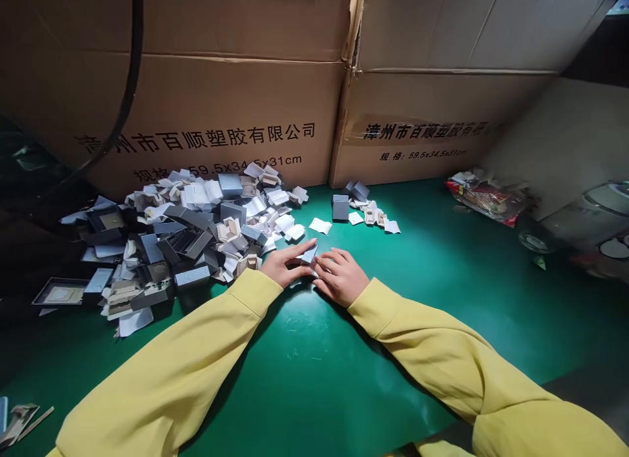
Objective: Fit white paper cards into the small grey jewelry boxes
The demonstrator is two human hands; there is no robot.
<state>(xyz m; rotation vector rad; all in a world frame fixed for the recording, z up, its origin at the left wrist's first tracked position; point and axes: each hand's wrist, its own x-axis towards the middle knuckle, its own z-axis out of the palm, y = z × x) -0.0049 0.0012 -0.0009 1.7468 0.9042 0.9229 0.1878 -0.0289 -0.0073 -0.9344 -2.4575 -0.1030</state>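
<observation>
My left hand (284, 265) pinches a small grey box (308, 254), which lies between the hands; my right hand (343, 276), fingers bent, meets its edge, though I cannot tell its grip. A pile of boxes (184, 237) spreads left of the left hand; beyond both, a white scrap (320, 226), then cartons (221, 96).

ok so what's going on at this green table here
A person in yellow sleeves has a small grey piece between the fingers of the left hand, with the right hand close against it. A large heap of grey and white box pieces lies to the left, and a smaller cluster sits farther back, in front of big cardboard boxes.
</observation>
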